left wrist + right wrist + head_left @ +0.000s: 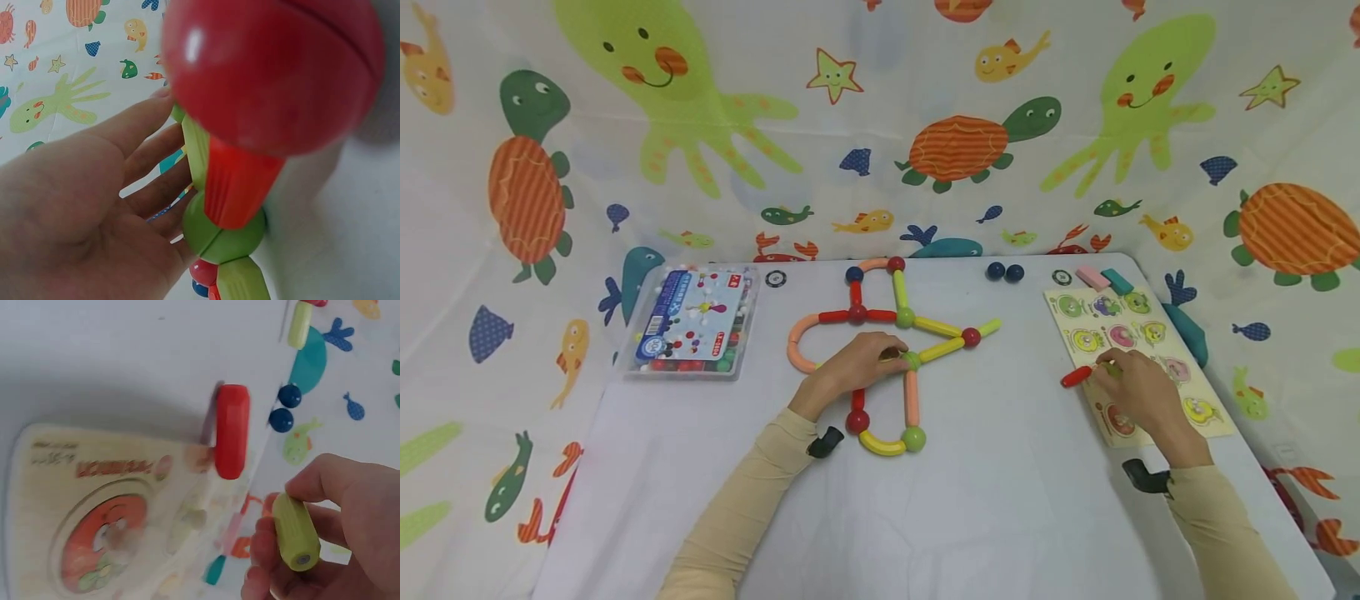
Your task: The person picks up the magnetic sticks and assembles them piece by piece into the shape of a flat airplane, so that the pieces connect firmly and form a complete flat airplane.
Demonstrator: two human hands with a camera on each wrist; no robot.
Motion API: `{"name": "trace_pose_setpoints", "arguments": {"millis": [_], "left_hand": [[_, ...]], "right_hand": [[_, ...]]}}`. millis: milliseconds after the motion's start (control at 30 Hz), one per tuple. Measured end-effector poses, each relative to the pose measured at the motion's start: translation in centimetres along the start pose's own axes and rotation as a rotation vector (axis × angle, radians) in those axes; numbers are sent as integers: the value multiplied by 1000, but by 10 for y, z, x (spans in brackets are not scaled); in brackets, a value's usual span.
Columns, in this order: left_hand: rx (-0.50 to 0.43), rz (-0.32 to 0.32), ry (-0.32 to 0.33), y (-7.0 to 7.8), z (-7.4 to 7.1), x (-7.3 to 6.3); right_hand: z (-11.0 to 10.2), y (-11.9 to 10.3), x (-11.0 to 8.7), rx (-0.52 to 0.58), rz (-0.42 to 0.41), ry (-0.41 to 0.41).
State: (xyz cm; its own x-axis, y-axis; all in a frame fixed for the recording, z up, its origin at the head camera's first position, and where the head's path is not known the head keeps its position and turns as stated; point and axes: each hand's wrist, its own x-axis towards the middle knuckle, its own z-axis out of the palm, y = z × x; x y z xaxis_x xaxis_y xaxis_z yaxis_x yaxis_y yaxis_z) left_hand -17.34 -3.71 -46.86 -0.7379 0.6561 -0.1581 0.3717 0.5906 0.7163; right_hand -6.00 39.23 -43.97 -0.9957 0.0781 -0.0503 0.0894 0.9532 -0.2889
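A figure of magnetic sticks and balls lies on the white table. My left hand (868, 360) reaches over its middle, thumb and forefinger at a green ball (912, 360) on the right side. Beneath that hand, in the left wrist view, run a yellow-green stick (197, 153), another green ball (224, 228) and a red stick (240, 181) topped by a large red ball (275, 69). My right hand (1138, 392) is above the puzzle board (1213, 429) and pinches a short yellow-green stick (297, 531). Just left of its fingertips is a red stick (1077, 377), at the board's edge.
A clear plastic case (685, 323) of magnetic pieces stands at the back left. Two dark blue balls (1005, 272) sit near the back edge. Pink (1092, 277) and teal blocks (1117, 282) lie behind the board. Printed cloth (880, 125) hangs around the table.
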Motion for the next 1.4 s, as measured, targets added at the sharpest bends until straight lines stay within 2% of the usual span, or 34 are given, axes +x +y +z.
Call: {"name": "trace_pose_setpoints", "arguments": {"millis": [100,233,367,567,767,933,1400], "left_hand": [[2,-6,0,0,0,0],[1,-9,-2,-2,0,0],[-4,-15,-15,-3,1,0],[-7,-12,-13,-4,4,0],[-5,1,-12,-3,4,0],[-9,5,-16,-2,3,0],[5,3,-13,-1,0,2]], "right_hand": [[1,-1,3,62,-32,81],[0,-14,11,139,-84,138],[6,-40,25,202,-130,148],[34,-80,43,279,-179,163],[63,-104,52,294,-204,96],[73,-111,55,305,-188,72],[76,-111,59,315,-178,32]]}}
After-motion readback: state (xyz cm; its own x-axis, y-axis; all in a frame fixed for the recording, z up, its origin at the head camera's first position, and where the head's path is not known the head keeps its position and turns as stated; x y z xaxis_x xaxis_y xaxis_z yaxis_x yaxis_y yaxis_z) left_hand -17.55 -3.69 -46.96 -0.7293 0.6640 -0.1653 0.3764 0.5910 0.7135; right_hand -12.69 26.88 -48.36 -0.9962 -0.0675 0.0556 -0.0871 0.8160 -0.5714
